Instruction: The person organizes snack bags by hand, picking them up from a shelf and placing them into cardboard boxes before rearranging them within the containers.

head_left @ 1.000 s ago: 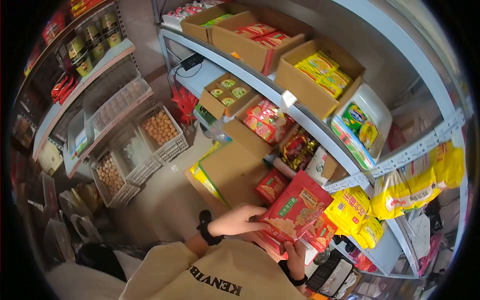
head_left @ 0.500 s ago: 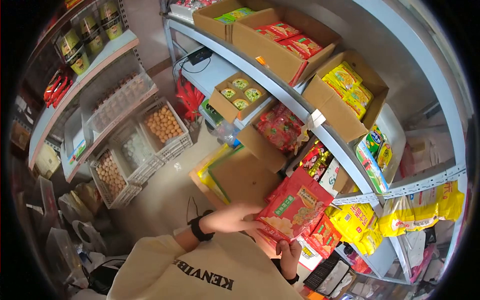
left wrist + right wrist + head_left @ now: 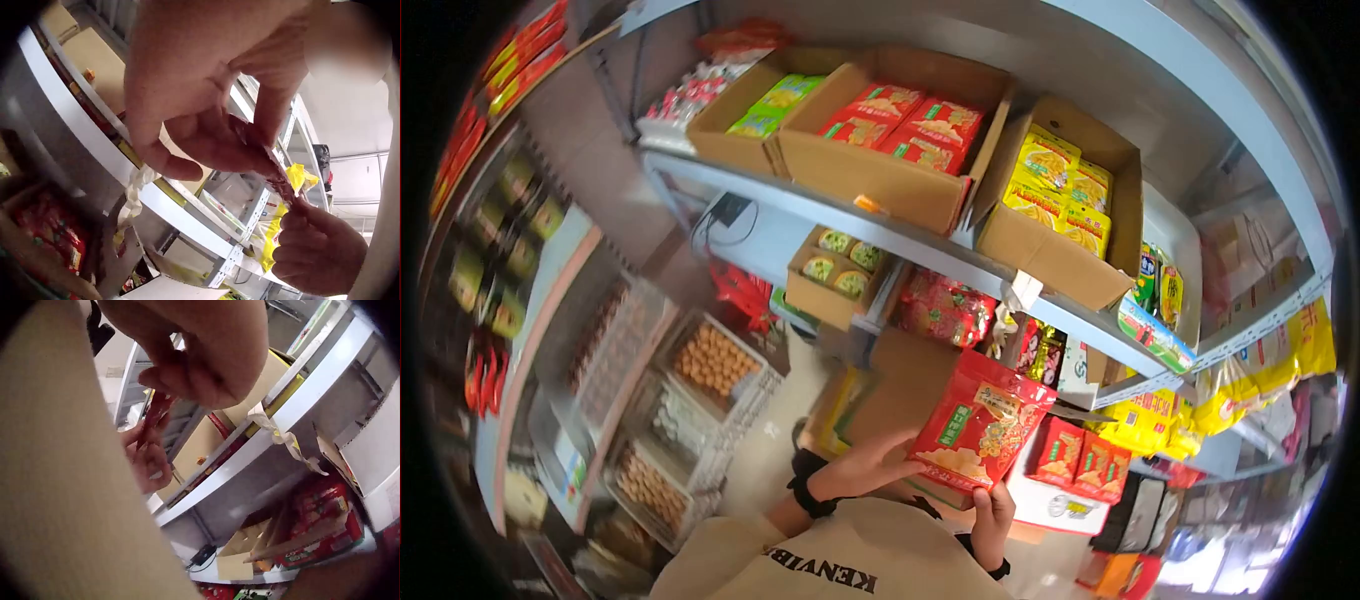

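A flat red packet (image 3: 980, 420) with a green label is held up before the body in the head view. The left hand (image 3: 868, 468) pinches its lower left edge, and the right hand (image 3: 994, 512) grips its bottom right corner. From the left wrist view the packet (image 3: 275, 169) is seen nearly edge-on, between the left hand (image 3: 200, 94) and the curled right hand (image 3: 319, 250). In the right wrist view the right hand (image 3: 200, 356) is close above the packet (image 3: 156, 412), with the left hand (image 3: 149, 464) beyond it.
On the upper shelf (image 3: 800, 190) stand cartons of red packets (image 3: 885, 115) and yellow packets (image 3: 1050, 190). Below are a box of round cups (image 3: 835, 265) and red bags (image 3: 945, 305). Egg crates (image 3: 710, 365) stand at the left. Two red packets (image 3: 1080, 460) lie on a white box at the right.
The head view has turned, so the shelves and egg crates appear shifted. Both hands keep hold of the red packet, which now stands more upright, and the packets on the white box show more fully.
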Available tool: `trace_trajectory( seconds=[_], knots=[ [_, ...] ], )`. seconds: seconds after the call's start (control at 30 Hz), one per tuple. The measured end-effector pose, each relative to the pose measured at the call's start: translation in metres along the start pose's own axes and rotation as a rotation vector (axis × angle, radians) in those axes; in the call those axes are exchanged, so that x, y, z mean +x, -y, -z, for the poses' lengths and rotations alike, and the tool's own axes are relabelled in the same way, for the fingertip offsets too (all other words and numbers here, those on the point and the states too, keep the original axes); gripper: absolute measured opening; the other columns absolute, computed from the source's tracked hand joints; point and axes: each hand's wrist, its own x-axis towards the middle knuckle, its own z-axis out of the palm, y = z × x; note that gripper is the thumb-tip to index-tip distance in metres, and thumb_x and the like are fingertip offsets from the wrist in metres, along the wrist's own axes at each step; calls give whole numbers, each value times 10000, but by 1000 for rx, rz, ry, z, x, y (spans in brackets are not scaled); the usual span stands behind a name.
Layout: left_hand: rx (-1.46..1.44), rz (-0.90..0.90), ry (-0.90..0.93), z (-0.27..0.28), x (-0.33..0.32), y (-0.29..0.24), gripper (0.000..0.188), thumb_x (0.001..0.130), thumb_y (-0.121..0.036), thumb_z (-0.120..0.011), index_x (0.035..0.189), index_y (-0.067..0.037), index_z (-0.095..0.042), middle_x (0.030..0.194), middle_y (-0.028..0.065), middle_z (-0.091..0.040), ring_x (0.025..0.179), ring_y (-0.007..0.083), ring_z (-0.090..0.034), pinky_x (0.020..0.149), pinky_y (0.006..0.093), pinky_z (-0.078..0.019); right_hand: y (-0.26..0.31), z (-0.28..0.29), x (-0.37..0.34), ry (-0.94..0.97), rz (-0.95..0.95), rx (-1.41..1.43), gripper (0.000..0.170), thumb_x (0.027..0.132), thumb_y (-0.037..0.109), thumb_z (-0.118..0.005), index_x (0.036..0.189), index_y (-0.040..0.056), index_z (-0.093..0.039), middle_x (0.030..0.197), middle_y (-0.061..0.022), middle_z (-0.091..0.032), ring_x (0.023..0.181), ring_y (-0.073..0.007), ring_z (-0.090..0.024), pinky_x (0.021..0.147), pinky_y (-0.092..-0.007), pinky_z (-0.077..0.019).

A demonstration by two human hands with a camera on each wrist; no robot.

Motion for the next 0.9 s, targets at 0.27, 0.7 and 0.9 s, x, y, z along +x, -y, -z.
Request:
trace_trajectory(
  seconds=[0.27,0.7,0.9],
  knots=[
    [76,40,146,180,-12,7,463,859,-194,-623,1250,-2,-466,1142,153,-585,1082,219,-558,874,314,-427,1,-165,28,28,3,229,124,919,106,-517,876,5,-574,654,3,-528,569,-47,-422,522,-197,-335],
    [25,-64,-30,225,-20,18,434,842,-70,-625,1237,7,-462,1138,116,-577,1051,171,-559,880,291,-440,31,-234,49,-195,159,87,280,868,-48,-530,1143,-9,-501,902,-34,-601,708,-44,-512,625,-170,-397],
    [-236,-4,-34,217,-17,16,457,859,-46,-603,1277,17,-432,1127,100,-569,1029,133,-544,884,276,-431,9,-222,44,-126,268,-231,280,892,-40,-475,1170,2,-474,1112,-107,-551,949,-122,-523,790,-250,-422]
  ],
)
